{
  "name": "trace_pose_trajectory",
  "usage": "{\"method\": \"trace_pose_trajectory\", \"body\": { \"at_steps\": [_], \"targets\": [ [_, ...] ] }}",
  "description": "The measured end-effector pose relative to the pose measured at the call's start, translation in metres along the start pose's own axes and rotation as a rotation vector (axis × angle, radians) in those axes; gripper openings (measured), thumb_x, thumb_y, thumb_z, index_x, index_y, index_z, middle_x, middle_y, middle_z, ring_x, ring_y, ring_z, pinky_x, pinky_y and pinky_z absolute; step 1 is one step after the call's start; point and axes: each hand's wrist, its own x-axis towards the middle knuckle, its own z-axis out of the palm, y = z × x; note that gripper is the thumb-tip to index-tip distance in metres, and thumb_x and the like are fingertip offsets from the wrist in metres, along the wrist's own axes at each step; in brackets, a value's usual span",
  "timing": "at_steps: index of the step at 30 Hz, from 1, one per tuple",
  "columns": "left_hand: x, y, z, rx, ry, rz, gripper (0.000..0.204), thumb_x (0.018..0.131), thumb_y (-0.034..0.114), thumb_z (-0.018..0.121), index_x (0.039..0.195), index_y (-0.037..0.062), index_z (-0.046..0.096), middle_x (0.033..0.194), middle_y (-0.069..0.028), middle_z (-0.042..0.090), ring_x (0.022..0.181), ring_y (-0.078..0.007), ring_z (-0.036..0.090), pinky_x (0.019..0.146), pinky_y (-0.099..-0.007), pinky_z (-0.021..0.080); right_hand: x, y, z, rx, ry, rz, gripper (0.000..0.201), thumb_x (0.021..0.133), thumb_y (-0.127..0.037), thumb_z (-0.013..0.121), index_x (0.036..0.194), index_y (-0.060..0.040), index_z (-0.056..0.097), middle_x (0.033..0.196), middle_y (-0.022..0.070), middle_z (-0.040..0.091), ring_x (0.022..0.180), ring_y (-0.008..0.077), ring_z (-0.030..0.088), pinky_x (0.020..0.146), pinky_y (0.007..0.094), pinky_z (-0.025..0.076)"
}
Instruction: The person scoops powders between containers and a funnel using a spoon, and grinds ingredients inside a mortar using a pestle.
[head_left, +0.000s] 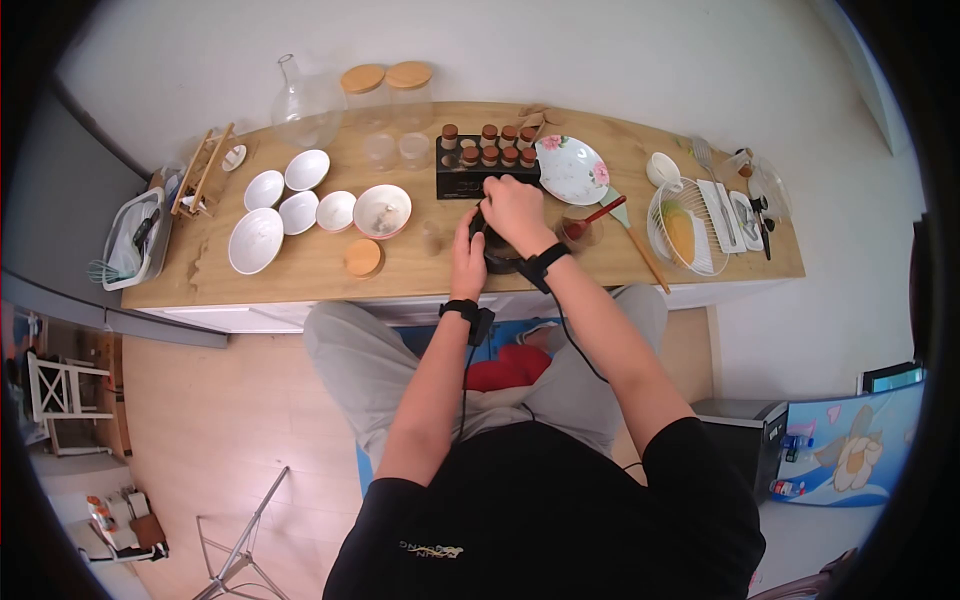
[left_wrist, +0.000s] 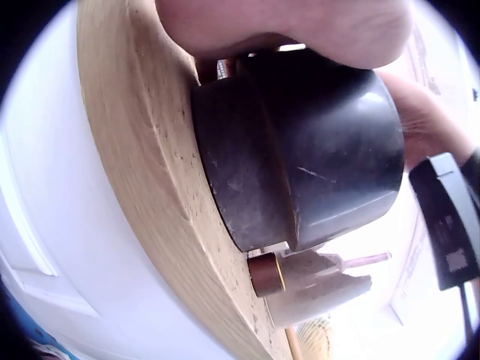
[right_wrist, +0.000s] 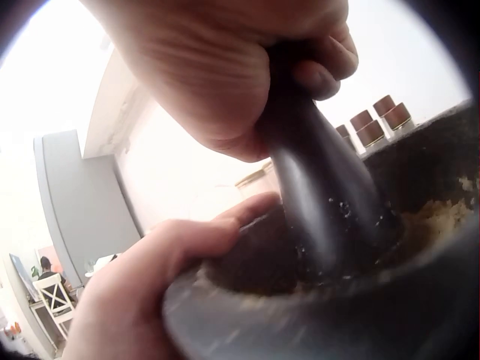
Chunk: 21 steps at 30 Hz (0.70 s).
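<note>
A black mortar (left_wrist: 330, 157) stands on the wooden countertop (left_wrist: 161, 142) near its front edge. My left hand (head_left: 467, 262) holds the mortar's side, its thumb and fingers lying along the rim in the right wrist view. With my right hand (head_left: 516, 212) I grip the top of a dark, smooth pestle (right_wrist: 322, 180), fist wrapped round it. The pestle stands tilted in the bowl, its lower end down among pale crushed bits (right_wrist: 439, 221). Small crumbs cling to the pestle and the inner wall.
Behind the mortar is a black rack (head_left: 455, 183) of cork-topped spice jars. White bowls (head_left: 256, 240) and a round wooden lid (head_left: 364, 258) lie left. Right are a jar of red powder (head_left: 575, 232), a spatula (head_left: 645, 255), a floral plate (head_left: 572, 170) and a wire basket (head_left: 688, 228).
</note>
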Motion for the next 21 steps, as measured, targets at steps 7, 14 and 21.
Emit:
{"method": "trace_pose_trajectory", "body": {
  "at_steps": [7, 14, 21],
  "targets": [
    [-0.001, 0.003, 0.003, -0.082, -0.010, -0.021, 0.043, 0.095, 0.008, 0.042, 0.137, -0.0017, 0.044, 0.137, -0.0165, 0.049, 0.127, -0.0266, 0.046, 0.109, -0.0337, 0.031, -0.015, 0.037, -0.004, 0.149, -0.031, 0.145, 0.009, 0.078, -0.018, 0.063, 0.082, -0.0096, 0.063, 0.075, 0.0121, 0.064, 0.073, 0.0351, 0.064, 0.064, 0.0470, 0.051],
    [0.000, 0.001, 0.002, -0.031, -0.011, 0.020, 0.042, 0.095, 0.007, 0.041, 0.136, -0.0025, 0.044, 0.137, -0.0162, 0.049, 0.127, -0.0261, 0.045, 0.109, -0.0334, 0.031, -0.034, -0.005, -0.016, 0.057, 0.093, -0.088, 0.009, 0.076, -0.016, 0.065, 0.082, -0.0098, 0.061, 0.079, 0.0108, 0.058, 0.064, 0.0319, 0.064, 0.056, 0.0418, 0.052],
    [-0.001, 0.005, 0.000, -0.019, -0.015, 0.009, 0.043, 0.095, 0.007, 0.042, 0.136, -0.0023, 0.044, 0.137, -0.0165, 0.049, 0.127, -0.0264, 0.046, 0.108, -0.0331, 0.032, -0.004, 0.008, 0.003, 0.053, 0.020, 0.038, 0.010, 0.076, -0.018, 0.067, 0.081, -0.0102, 0.063, 0.076, 0.0104, 0.062, 0.072, 0.0326, 0.064, 0.060, 0.0428, 0.052]
  ]
}}
